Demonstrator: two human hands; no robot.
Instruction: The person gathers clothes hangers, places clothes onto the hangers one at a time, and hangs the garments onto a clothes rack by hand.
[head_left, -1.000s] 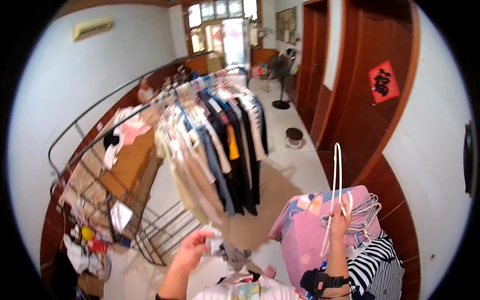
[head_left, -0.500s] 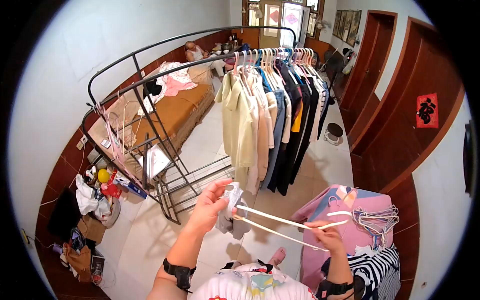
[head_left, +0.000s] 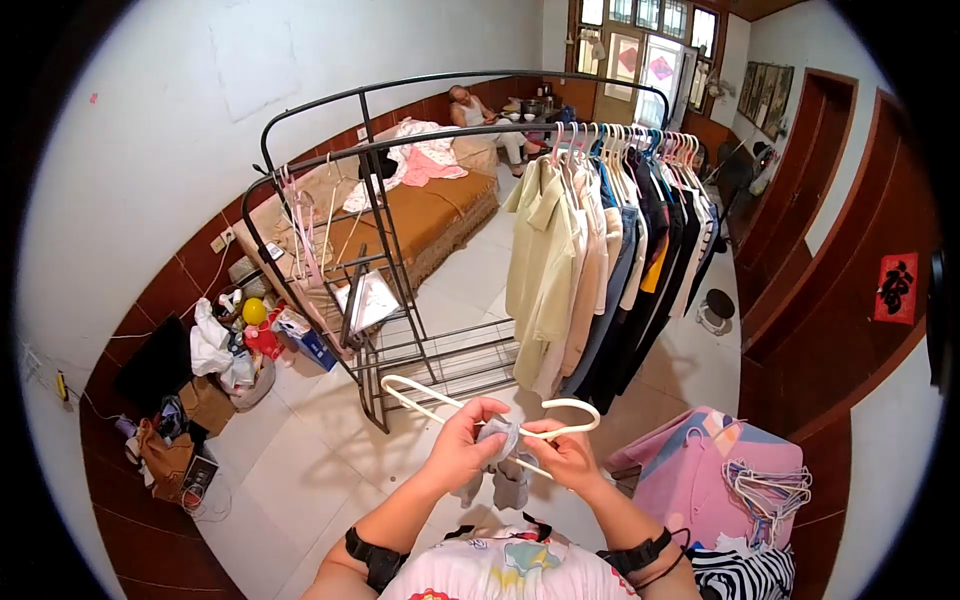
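Observation:
At the middle front, my left hand point(head_left: 466, 448) pinches a small grey garment point(head_left: 511, 488), whose lower parts hang down. A cream hanger point(head_left: 405, 393) passes through the grey cloth, one rounded end sticking out to the left. My right hand point(head_left: 566, 458) is closed round the hanger near its hook, which curves out to the right. Beyond my hands stands a black metal clothes rack point(head_left: 318, 158). On its right part hang several garments, a pale green shirt point(head_left: 540, 250) nearest. A few bare hangers point(head_left: 303, 230) hang at its left end.
A pink cover point(head_left: 690, 480) lies at the right, bearing a heap of wire hangers point(head_left: 770, 492) and a striped cloth point(head_left: 745, 575). Bags and boxes point(head_left: 225, 360) crowd the left wall. A person point(head_left: 475, 110) sits by the bed point(head_left: 450, 210) behind the rack. A round stool point(head_left: 716, 308) stands right.
The hanger's far end now sticks out left past the grey garment. My right hand has moved left, close to my left hand. The view has shifted, so the room appears further right.

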